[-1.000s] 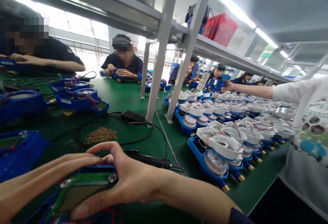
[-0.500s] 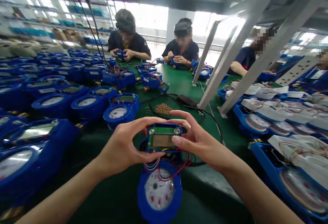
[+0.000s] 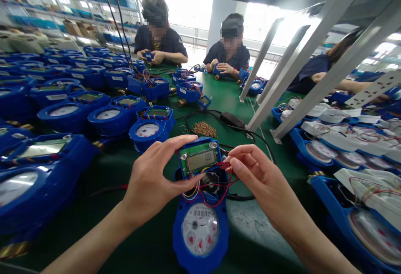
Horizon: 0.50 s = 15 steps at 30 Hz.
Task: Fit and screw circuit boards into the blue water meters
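Where the counter (image 3: 219,92) comes nearest: a blue meter (image 3: 200,230) stands between the two forearms, its round dial facing up.
Left hand: the left hand (image 3: 156,178) has its grip closed on the display unit (image 3: 202,157), thumb at the lower edge and fingers along the top.
Display unit: tilted, above the meter's open compartment; small digits show on its screen.
Right hand: the right hand (image 3: 260,173) has its grip pinched on red wires (image 3: 222,164), just beside the display unit's right edge.
Left side: rows of blue meters (image 3: 64,111) run back from the near edge, many with screens and dials showing.
Right side: meters with white covers (image 3: 372,190) sit in rows, loose wires over them.
Screws: a pile of small brass-coloured screws (image 3: 204,129) lies beyond the display unit, near a black box (image 3: 232,119) on a cable.
Posts: slanting grey posts (image 3: 290,61) rise from the counter, left of a white socket strip (image 3: 374,88).
Across: two people in dark tops (image 3: 161,44) each hold a blue part; another person (image 3: 316,67) leans behind the posts.
Far back: shelves (image 3: 62,6) carry blue items and boxes.
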Motion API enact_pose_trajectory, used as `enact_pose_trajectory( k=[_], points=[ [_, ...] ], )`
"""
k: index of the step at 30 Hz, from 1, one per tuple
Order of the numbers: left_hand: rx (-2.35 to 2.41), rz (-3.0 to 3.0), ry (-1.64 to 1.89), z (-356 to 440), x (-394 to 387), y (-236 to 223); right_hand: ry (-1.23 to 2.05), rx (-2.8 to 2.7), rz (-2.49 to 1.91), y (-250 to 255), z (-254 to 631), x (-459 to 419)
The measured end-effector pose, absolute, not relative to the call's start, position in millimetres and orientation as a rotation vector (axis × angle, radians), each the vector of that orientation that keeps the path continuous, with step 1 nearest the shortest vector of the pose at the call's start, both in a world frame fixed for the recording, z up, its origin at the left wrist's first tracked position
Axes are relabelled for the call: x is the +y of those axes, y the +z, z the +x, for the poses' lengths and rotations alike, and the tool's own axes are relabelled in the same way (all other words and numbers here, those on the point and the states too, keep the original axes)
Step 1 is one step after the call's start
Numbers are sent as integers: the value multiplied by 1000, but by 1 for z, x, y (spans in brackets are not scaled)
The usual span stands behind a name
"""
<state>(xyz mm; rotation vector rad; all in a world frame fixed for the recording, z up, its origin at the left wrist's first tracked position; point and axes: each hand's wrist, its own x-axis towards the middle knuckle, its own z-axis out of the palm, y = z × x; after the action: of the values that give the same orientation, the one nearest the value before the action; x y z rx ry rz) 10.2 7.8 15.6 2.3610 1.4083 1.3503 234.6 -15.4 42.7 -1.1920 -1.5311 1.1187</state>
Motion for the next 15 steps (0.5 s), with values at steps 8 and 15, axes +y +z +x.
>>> enact_pose_trajectory(
  k=[8, 15],
  points=[
    [1390, 2533, 1370, 19, 14, 20, 43, -2008, -1219, 35, 234, -14],
    [1411, 2491, 1422, 17, 7, 16, 127, -2055, -1323, 30, 232, -9]
  ],
)
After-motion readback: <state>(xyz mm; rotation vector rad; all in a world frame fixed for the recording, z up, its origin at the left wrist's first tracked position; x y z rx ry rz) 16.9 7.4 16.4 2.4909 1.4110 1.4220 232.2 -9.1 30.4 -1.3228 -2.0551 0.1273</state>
